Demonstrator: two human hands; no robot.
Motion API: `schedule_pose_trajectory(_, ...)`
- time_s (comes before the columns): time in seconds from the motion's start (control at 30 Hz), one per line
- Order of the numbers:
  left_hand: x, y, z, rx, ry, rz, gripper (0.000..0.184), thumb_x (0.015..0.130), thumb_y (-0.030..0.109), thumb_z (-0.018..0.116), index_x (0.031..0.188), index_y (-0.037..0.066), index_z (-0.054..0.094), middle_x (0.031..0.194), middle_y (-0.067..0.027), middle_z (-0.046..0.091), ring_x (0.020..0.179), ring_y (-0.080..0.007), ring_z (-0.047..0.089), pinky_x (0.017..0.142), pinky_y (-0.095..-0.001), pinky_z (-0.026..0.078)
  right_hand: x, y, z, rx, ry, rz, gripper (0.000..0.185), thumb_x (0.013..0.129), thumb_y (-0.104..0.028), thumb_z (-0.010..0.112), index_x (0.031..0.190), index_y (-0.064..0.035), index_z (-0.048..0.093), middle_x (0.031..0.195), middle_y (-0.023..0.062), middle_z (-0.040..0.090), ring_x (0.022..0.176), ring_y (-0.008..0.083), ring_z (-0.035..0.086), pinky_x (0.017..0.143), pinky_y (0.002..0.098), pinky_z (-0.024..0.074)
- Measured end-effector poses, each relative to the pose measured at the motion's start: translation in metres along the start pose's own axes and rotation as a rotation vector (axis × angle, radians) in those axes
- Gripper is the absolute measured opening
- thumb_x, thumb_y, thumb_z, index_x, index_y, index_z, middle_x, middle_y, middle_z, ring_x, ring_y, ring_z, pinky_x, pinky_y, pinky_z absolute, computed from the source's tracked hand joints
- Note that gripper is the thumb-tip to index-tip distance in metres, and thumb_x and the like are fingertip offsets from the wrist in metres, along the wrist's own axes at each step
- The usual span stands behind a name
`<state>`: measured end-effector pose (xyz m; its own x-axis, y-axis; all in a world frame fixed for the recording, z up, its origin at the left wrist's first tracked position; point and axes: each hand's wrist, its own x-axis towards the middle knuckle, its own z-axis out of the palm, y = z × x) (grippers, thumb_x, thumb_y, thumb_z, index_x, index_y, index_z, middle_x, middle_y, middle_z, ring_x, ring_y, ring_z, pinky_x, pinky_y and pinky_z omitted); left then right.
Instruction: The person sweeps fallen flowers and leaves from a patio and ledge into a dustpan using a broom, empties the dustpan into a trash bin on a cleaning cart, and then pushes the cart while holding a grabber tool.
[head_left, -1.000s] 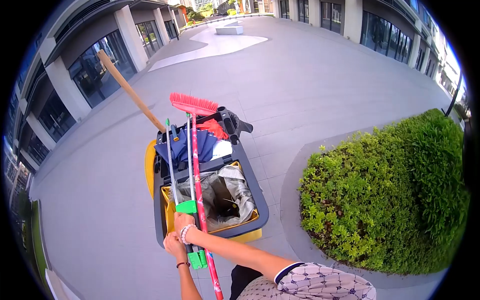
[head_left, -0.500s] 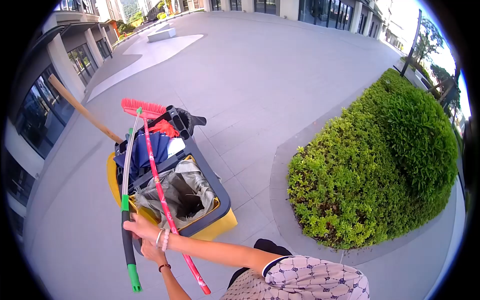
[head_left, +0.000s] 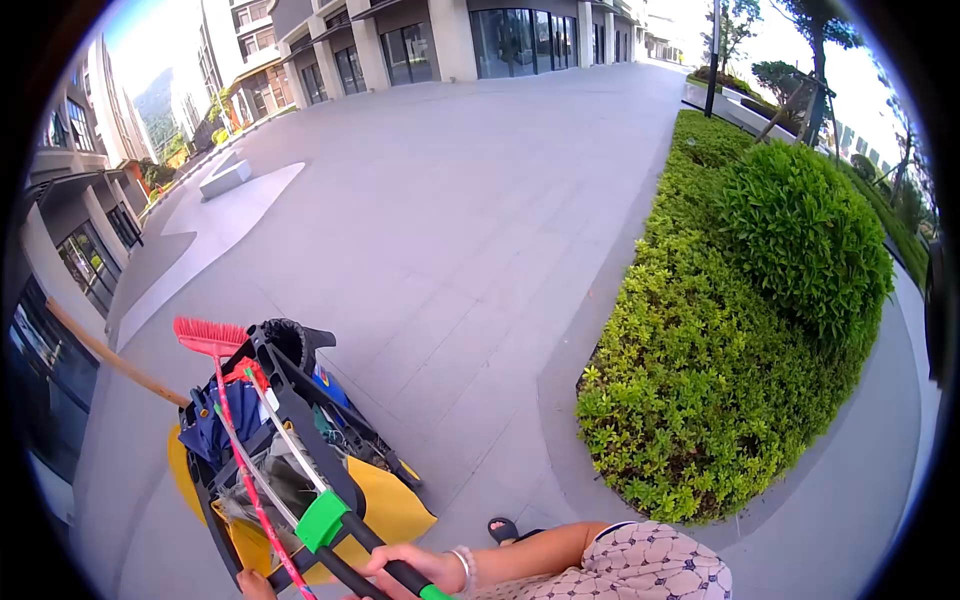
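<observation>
My right hand (head_left: 425, 568), with pale bracelets at its wrist, is closed around a black handle of the litter tongs (head_left: 320, 520). They have a green joint, two black handles and long silver shafts slanting forward over the cart. At the bottom left, my left hand (head_left: 255, 586) is partly cut off, its fingers closed on the edge of the yellow and dark grey cleaning cart (head_left: 385, 505). A pink broom (head_left: 210, 334) lies across the cart, bristles at the far end, its handle passing between my hands. A grey sack (head_left: 285, 478) and dark blue cloth (head_left: 212, 436) fill the cart.
A wooden pole (head_left: 115, 355) sticks out of the cart to the left. To the right is a planted bed (head_left: 690, 370) with a rounded bush (head_left: 805, 240). Grey paving (head_left: 450, 220) stretches ahead to buildings, with a white block (head_left: 225, 178) at the far left.
The litter tongs have swung right across the cart and now show two handles. My right hand has moved right and down; my left hand has moved left. The camera view has shifted.
</observation>
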<state>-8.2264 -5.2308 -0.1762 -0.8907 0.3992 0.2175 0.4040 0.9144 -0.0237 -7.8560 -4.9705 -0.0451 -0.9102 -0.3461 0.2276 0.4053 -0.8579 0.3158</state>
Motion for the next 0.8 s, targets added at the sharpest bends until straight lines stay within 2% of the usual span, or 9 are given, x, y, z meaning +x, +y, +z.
schedule_pose_trajectory(0.03,0.011,0.024,-0.032,-0.096,-0.088,-0.089,0.028,0.086,0.024,0.047,0.098,0.002,0.058,0.102,-0.015,0.058,0.088,-0.0317,0.056,0.077,-0.0373,0.042,-0.003,-0.017,-0.015,-0.469,0.183,-0.145,0.039,0.074,-0.039,0.064,0.094,-0.0061,0.057,0.083,0.0075,0.06,0.073,0.0197,0.06,0.061,0.0325,0.0474)
schedule_pose_trajectory(0.07,0.02,0.04,-0.047,-0.189,-0.185,-0.181,0.037,0.086,0.029,0.049,0.112,0.004,0.055,0.113,-0.0137,0.056,0.098,-0.0315,0.054,0.087,-0.0345,0.04,-0.001,-0.024,-0.029,-0.642,0.313,-0.318,0.035,0.077,-0.041,0.06,0.082,-0.0064,0.056,0.07,0.0064,0.058,0.064,0.0168,0.058,0.056,0.0309,0.0472)
schedule_pose_trajectory(0.13,0.067,0.028,-0.018,-0.34,0.057,-0.03,0.027,0.086,0.021,0.047,0.103,0.001,0.056,0.107,-0.0143,0.057,0.093,-0.0299,0.055,0.082,-0.0352,0.042,-0.009,-0.065,0.007,-0.132,0.009,0.042,0.051,0.079,-0.024,0.044,0.127,-0.0067,0.034,0.088,0.0072,0.05,0.072,0.0132,0.05,0.068,0.0292,0.0478)
schedule_pose_trajectory(0.17,0.084,0.034,-0.012,-0.498,0.31,0.114,0.02,0.086,0.012,0.046,0.094,-0.002,0.058,0.1,-0.0149,0.057,0.087,-0.0283,0.056,0.077,-0.0359,0.044,-0.009,-0.084,0.008,-0.087,-0.028,0.051,0.056,0.076,-0.021,0.044,0.128,-0.0046,0.032,0.083,0.0069,0.048,0.068,0.0133,0.049,0.064,0.03,0.0478)
schedule_pose_trajectory(0.4,0.192,0.151,-0.011,-0.756,0.203,0.345,0.019,0.084,0.001,0.045,0.099,-0.007,0.054,0.108,-0.015,0.051,0.098,-0.0263,0.052,0.082,-0.0307,0.042,-0.027,-0.196,0.017,-0.437,-0.21,-0.193,0.082,0.075,-0.037,0.057,0.137,-0.0044,0.014,0.107,0.0195,0.05,0.083,0.0182,0.055,0.074,0.0306,0.0506)
schedule_pose_trajectory(0.53,0.254,0.21,0.017,-0.807,0.148,0.407,0.017,0.083,0.001,0.047,0.097,-0.004,0.056,0.103,-0.0132,0.053,0.096,-0.0241,0.052,0.081,-0.0301,0.042,-0.07,-0.241,-0.034,-0.686,0.169,-0.429,0.077,0.079,-0.036,0.057,0.135,-0.0036,0.017,0.119,0.0156,0.043,0.087,0.0138,0.053,0.072,0.0301,0.0479)
schedule_pose_trajectory(0.67,0.306,0.288,0.049,-0.63,-0.099,0.403,0.027,0.081,0.011,0.055,0.105,0.0,0.055,0.101,-0.0122,0.055,0.09,-0.0218,0.054,0.077,-0.0302,0.044,-0.125,-0.269,-0.083,-0.616,0.754,-0.767,0.06,0.079,-0.028,0.059,0.127,-0.0041,0.031,0.099,0.0137,0.054,0.073,0.0144,0.053,0.066,0.027,0.0446)
schedule_pose_trajectory(0.73,0.329,0.324,0.078,-0.434,-0.055,0.437,0.038,0.082,0.025,0.055,0.11,-0.001,0.051,0.105,-0.0172,0.053,0.096,-0.0314,0.053,0.081,-0.0366,0.042,-0.164,-0.295,-0.124,-0.814,1.311,-0.608,0.049,0.072,-0.032,0.063,0.109,-0.0028,0.048,0.079,0.0103,0.059,0.065,0.016,0.056,0.059,0.0284,0.047)
schedule_pose_trajectory(0.8,0.349,0.355,0.103,-0.231,-0.052,0.38,0.049,0.082,0.034,0.054,0.116,0.0,0.046,0.108,-0.0186,0.052,0.1,-0.0339,0.051,0.084,-0.039,0.042,-0.182,-0.302,-0.16,-1.321,2.075,-0.593,0.051,0.064,-0.034,0.067,0.101,-0.0019,0.052,0.075,0.0138,0.062,0.065,0.029,0.061,0.062,0.0366,0.0488)
